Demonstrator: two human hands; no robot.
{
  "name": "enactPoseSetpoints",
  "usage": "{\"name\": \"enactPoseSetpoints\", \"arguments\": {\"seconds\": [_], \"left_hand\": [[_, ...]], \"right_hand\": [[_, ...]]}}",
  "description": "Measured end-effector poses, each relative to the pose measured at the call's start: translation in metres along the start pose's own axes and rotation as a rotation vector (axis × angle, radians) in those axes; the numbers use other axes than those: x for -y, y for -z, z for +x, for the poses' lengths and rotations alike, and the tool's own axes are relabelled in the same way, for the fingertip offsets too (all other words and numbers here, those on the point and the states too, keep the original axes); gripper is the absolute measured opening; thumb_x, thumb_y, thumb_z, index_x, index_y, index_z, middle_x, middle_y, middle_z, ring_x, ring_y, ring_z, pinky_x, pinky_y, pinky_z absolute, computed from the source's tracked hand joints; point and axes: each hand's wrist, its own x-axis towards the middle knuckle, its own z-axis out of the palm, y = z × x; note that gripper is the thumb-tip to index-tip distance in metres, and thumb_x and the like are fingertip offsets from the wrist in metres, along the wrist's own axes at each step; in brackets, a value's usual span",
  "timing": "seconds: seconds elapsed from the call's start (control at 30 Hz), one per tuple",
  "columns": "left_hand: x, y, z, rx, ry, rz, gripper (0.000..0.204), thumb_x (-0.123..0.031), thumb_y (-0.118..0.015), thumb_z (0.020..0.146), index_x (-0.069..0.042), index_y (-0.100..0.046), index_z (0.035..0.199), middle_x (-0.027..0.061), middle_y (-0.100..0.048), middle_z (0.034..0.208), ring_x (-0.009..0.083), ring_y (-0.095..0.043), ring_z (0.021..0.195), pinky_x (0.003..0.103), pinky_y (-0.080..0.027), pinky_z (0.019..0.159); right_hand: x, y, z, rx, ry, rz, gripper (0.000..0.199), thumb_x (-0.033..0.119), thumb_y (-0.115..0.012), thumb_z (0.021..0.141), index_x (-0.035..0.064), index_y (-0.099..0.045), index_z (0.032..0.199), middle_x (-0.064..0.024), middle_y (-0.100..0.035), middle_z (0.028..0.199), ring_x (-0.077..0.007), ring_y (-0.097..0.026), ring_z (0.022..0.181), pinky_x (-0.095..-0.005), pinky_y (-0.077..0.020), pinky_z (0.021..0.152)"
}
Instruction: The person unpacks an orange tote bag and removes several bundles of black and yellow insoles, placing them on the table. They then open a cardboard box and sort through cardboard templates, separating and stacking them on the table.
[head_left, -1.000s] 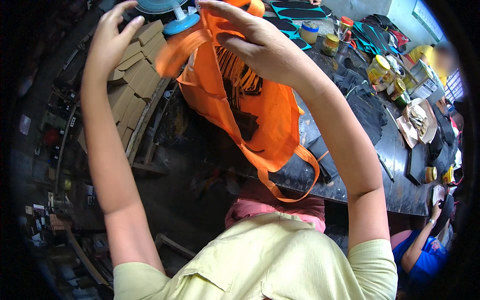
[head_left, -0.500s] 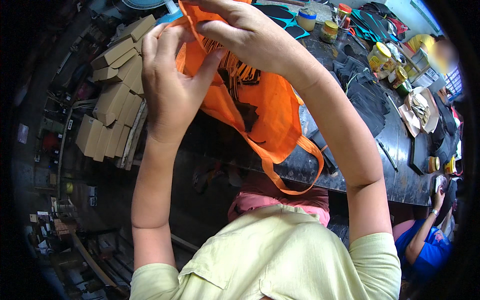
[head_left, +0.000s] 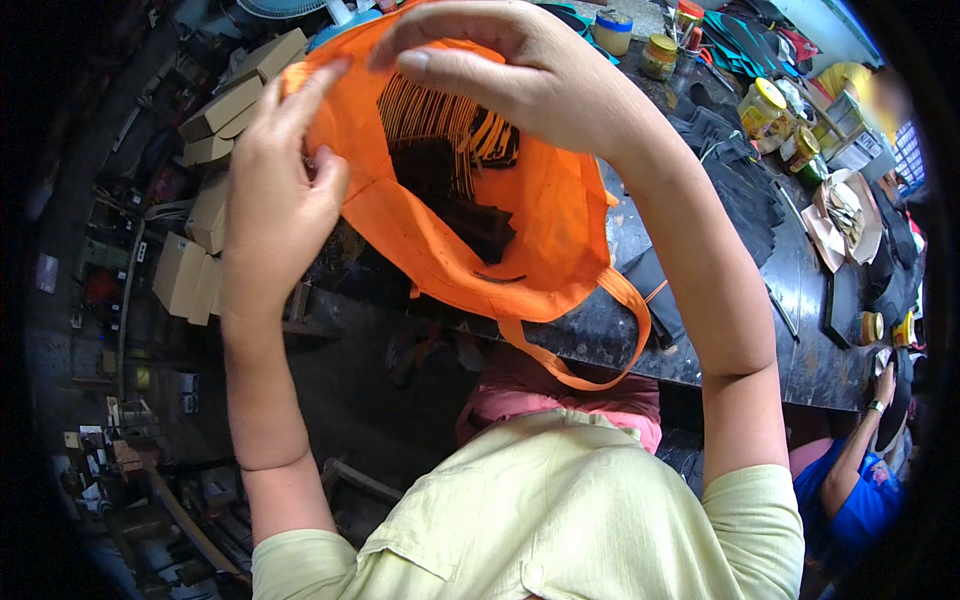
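Note:
An orange cloth tote bag with a loop handle rests on the near edge of the dark table, its mouth spread wide. Inside lie dark flat pieces and a stack of thin black strips with orange edges. My left hand grips the bag's left rim with its fingers, the thumb standing apart. Over the far side of the mouth, my right hand is bent inward, thumb and fingers apart, with nothing seen between them. Its fingertips are slightly blurred.
Brown cardboard boxes are stacked at left. On the dark table are black sheet pieces, jars and a carton of small pieces. A co-worker in blue sits at right; another person is at the far right.
My left hand has moved left and pulled the rim outward, so the bag mouth is wider and more of the contents shows. My right hand's fingers have come away from the rim.

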Motion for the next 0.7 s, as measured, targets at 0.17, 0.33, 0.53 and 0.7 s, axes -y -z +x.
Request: {"name": "enactPoseSetpoints", "arguments": {"seconds": [0.17,0.33,0.53,0.7], "left_hand": [[-0.003,0.022,0.000,0.039,0.013,0.026,0.062,0.013,-0.057,0.088,-0.004,-0.064,0.147,0.0124,-0.065,0.125,0.0122,-0.054,0.066,0.027,-0.049,0.063],[-0.010,0.038,-0.012,0.114,-0.041,0.061,0.067,0.017,-0.053,0.085,-0.006,-0.064,0.147,0.0098,-0.066,0.139,0.0168,-0.064,0.076,0.029,-0.051,0.067],[-0.005,0.043,-0.015,0.157,-0.128,0.061,0.081,0.020,-0.044,0.079,-0.006,-0.058,0.155,0.0082,-0.057,0.156,0.0091,-0.061,0.096,0.021,-0.042,0.068],[-0.007,0.049,-0.008,0.181,-0.120,0.014,0.084,0.021,-0.043,0.079,-0.007,-0.057,0.157,0.0078,-0.056,0.157,0.0068,-0.060,0.097,0.021,-0.042,0.069]], "right_hand": [[0.010,0.003,-0.020,0.294,-0.066,-0.145,0.022,0.011,-0.064,0.106,0.0009,-0.074,0.123,-0.0123,-0.079,0.117,-0.0238,-0.075,0.110,-0.0355,-0.0575,0.101],[-0.012,-0.011,-0.034,0.441,-0.384,-0.411,0.034,0.014,-0.058,0.108,0.0102,-0.068,0.140,-0.0139,-0.075,0.127,-0.0296,-0.072,0.117,-0.0378,-0.0553,0.104],[-0.080,-0.067,-0.026,0.253,-0.543,-0.369,0.036,0.013,-0.061,0.105,0.0119,-0.068,0.140,-0.0156,-0.071,0.135,-0.0325,-0.067,0.127,-0.0417,-0.0510,0.111],[-0.103,-0.117,-0.022,0.280,-0.186,-0.494,0.056,0.021,-0.084,0.084,0.0082,-0.069,0.137,-0.0174,-0.066,0.136,-0.0385,-0.062,0.129,-0.0481,-0.0499,0.109]]}}
